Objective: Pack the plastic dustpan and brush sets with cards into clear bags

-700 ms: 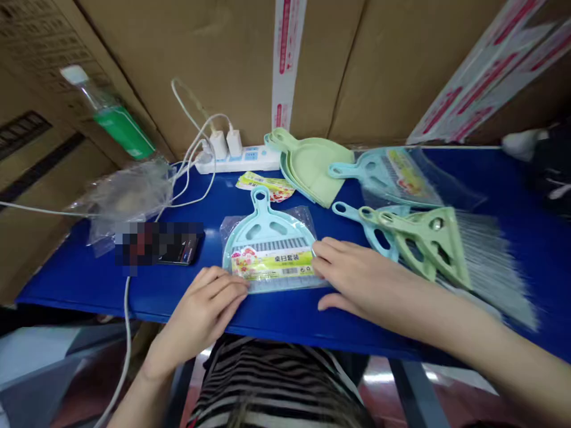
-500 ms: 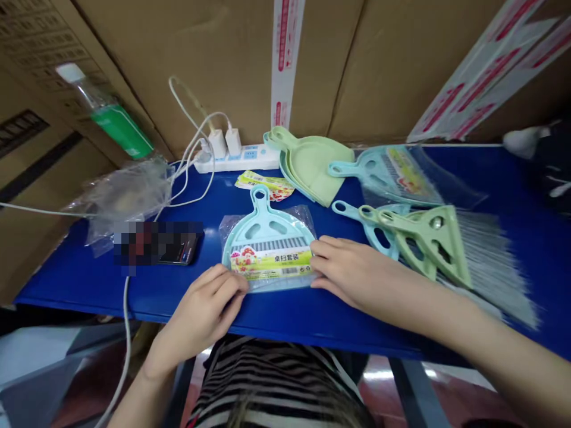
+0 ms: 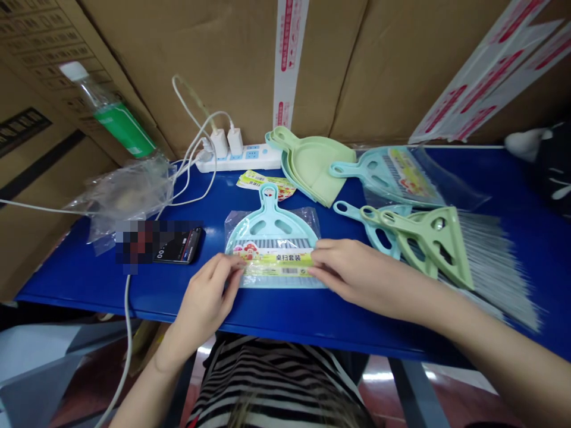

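Note:
A light blue dustpan-and-brush set [image 3: 269, 205] lies flat in front of me, handle pointing away. A clear plastic bag [image 3: 307, 220] surrounds its pan, and the handle sticks out beyond the bag. Across the brush bristles runs a yellow-green label card [image 3: 288, 259] with mushrooms and printed text. My left hand [image 3: 209, 285] pinches the bag at the card's left end, thumb and fingers together. At the right end, my right hand [image 3: 352, 267] is closed on the bag too, its fingertips over the card's edge.
Behind are stacked dustpans [image 3: 319, 163], loose label cards [image 3: 259, 178] and a power strip [image 3: 267, 157]. To the right lie a bagged set [image 3: 379, 163] and several brushes [image 3: 446, 244]. A phone [image 3: 181, 246], plastic bags [image 3: 129, 190] and a bottle [image 3: 122, 128] are left.
Both hands have moved slightly away from me along the bag's sides, onto the card's ends. The bag's plastic is drawn over the card, and the set has shifted slightly.

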`<state>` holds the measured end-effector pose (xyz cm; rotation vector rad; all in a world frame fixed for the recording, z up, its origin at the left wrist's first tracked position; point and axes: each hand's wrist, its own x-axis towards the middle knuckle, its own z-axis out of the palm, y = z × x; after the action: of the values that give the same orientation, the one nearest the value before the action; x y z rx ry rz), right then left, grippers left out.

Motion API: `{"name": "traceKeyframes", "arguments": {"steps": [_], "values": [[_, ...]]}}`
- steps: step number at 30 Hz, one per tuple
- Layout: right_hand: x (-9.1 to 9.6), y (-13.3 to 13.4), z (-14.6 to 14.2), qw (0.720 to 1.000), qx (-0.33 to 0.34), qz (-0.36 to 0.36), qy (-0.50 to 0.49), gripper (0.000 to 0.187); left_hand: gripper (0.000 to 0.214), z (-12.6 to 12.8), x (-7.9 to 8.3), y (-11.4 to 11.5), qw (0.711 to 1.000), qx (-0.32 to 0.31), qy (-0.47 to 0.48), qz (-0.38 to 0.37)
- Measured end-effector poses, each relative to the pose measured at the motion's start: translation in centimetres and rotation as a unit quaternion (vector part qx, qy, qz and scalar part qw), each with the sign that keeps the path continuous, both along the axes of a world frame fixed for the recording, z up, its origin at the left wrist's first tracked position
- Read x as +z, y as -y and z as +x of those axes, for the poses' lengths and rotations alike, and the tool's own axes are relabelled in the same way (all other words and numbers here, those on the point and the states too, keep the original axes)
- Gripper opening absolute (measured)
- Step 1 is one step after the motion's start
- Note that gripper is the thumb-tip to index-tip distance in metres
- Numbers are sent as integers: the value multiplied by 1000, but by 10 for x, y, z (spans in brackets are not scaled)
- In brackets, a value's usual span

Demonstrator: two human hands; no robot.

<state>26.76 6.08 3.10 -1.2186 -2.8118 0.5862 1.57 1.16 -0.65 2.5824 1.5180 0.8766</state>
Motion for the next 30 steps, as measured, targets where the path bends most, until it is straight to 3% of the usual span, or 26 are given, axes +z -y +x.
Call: {"name": "traceKeyframes", "arguments": {"steps": [5,10,15,19,27,30], "values": [[-1,1,-5,998,-47,-4,38,29,11,3,-3,-3,996,18,-70,61],[-3,3,-12,990,-100,27,95,9,13,4,-3,-4,992,23,-104,67],[-3,5,-17,986,-93,41,131,12,23,9,0,0,973,16,-170,159],[-2,7,-20,985,-81,43,149,17,32,15,2,2,965,-78,-208,136],[2,9,-22,980,-90,50,169,23,42,21,0,1,958,-47,-256,123],[-1,10,-20,983,-67,96,141,24,41,17,1,0,957,-53,-261,113]]}}
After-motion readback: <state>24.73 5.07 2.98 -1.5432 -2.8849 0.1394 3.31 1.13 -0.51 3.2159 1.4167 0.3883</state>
